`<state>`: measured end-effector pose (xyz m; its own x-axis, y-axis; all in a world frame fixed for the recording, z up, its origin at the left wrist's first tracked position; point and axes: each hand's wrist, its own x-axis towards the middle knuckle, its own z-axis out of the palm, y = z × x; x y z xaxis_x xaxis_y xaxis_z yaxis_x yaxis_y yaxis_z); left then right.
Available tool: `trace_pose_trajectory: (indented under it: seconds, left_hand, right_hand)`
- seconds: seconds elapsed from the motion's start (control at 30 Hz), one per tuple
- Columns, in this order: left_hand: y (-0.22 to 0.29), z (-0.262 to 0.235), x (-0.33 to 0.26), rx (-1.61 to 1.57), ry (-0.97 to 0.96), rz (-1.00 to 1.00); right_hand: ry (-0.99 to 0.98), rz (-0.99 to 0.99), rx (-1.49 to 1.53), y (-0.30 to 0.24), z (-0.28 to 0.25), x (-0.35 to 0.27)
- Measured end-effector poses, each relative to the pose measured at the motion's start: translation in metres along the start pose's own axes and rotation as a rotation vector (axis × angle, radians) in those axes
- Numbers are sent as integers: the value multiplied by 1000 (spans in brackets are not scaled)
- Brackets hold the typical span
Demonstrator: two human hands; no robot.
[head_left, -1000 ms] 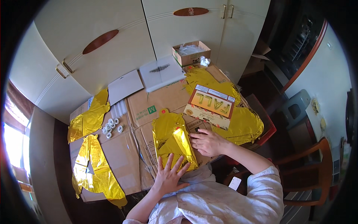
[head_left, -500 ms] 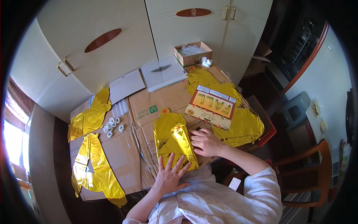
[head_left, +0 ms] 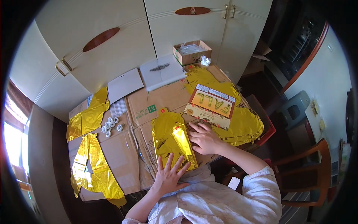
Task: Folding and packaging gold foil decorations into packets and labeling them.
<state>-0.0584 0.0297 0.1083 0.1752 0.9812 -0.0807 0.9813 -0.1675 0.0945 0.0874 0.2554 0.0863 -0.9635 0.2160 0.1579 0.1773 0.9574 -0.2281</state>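
Observation:
A flat gold foil balloon (head_left: 166, 128), its right side folded inward, lies on cardboard in front of me. My left hand (head_left: 169, 176) rests on its near edge with fingers spread flat. Along its right edge lies my right hand (head_left: 206, 141), fingers stretched out and palm down; neither hand grips anything. A printed card (head_left: 209, 106) with gold letter shapes is just beyond the right hand. It partly covers the flat gold foil balloons (head_left: 244, 128) on the right. Two more flat foil pieces lie on the left, one farther off (head_left: 86, 120) and one nearer (head_left: 97, 168).
Small white rolls (head_left: 109, 125) sit beside several white straws (head_left: 119, 107). Behind them are a grey-white sheet (head_left: 126, 85) and a clear plastic packet (head_left: 162, 72). An open box (head_left: 192, 54) and crumpled white tissue (head_left: 205, 61) stand at the back. A wooden chair (head_left: 317, 168) is at right.
My right hand's fingers have straightened and spread along the balloon's right edge. The folded flap now lies smoother and flatter. My left hand stays in place.

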Motion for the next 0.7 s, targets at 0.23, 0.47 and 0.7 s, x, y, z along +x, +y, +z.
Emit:
trace_pose_trajectory:
  seconds: [0.23,0.47,0.7]
  left_hand:
    - [-1,-1,0,-14,-7,3]
    - [0,0,0,-18,-10,-12]
    - [0,0,-1,-23,-4,-11]
  right_hand:
    - [-46,28,-20,12,-6,17]
    - [-175,53,-65,21,-11,41]
    - [-84,127,-173,39,0,63]
